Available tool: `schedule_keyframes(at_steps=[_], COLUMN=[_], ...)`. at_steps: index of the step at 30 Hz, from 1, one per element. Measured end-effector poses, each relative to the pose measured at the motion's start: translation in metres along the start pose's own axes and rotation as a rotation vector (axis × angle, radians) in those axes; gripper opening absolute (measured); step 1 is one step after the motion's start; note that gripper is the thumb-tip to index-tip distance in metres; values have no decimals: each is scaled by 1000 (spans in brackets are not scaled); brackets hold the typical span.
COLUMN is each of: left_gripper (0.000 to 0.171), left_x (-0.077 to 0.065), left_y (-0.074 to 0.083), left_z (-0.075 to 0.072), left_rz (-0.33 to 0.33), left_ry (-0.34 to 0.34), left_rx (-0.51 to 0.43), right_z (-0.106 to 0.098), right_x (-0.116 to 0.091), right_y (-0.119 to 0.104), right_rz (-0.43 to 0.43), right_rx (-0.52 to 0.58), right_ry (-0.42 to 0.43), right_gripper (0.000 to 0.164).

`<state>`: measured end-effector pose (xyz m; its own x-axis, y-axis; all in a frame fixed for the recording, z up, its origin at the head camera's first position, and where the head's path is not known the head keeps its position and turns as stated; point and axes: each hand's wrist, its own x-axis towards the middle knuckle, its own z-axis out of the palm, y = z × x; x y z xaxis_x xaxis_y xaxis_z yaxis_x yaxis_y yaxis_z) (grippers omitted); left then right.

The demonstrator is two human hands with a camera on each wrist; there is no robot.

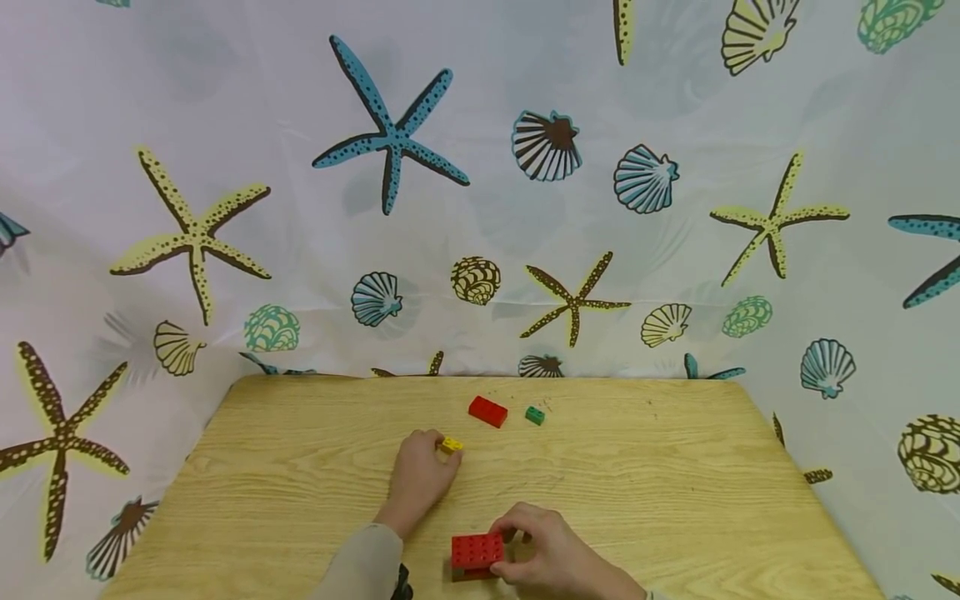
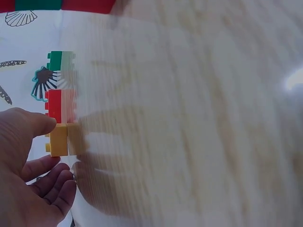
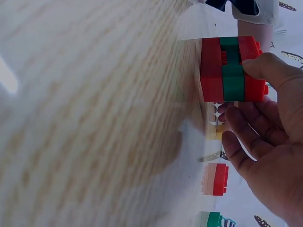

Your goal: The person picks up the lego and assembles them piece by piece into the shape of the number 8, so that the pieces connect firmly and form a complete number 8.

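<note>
Between thumb and forefinger, my left hand (image 1: 420,477) pinches a small yellow toy building brick (image 1: 452,445) on the table. The left wrist view shows that brick (image 2: 58,142) low at the tabletop, studs turned toward the palm side. Near the front, my right hand (image 1: 553,552) grips a stack of bricks (image 1: 477,548) at its right side. In the right wrist view the stack has a red bottom layer (image 3: 211,75), green bricks (image 3: 233,84) with a gap between them, and a red top layer (image 3: 254,89) under the thumb.
A red brick (image 1: 488,412) lies farther back, right of the yellow one, with a small green brick (image 1: 535,415) beside it. The wooden table (image 1: 675,467) ends against a white cloth (image 1: 480,208) printed with starfish and shells, which also hangs along both sides.
</note>
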<state>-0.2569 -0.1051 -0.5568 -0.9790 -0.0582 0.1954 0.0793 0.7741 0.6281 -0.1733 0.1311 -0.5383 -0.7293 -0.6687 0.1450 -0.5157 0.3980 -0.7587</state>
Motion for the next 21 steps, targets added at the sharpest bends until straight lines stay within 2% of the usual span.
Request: schedule_keyframes(at_steps=[12,21], left_gripper=[39,36], left_x=[-4,-5], left_y=[-10,-10], left_z=[-7,-14], left_rz=[27,69], left_ry=[-45,-41], left_rx=[12,-10], right_z=[0,0], right_x=[0,0], right_y=[-1,0], right_rz=[9,5], right_rx=[19,16], right_ry=[-5,-4], right_gripper=[26,25])
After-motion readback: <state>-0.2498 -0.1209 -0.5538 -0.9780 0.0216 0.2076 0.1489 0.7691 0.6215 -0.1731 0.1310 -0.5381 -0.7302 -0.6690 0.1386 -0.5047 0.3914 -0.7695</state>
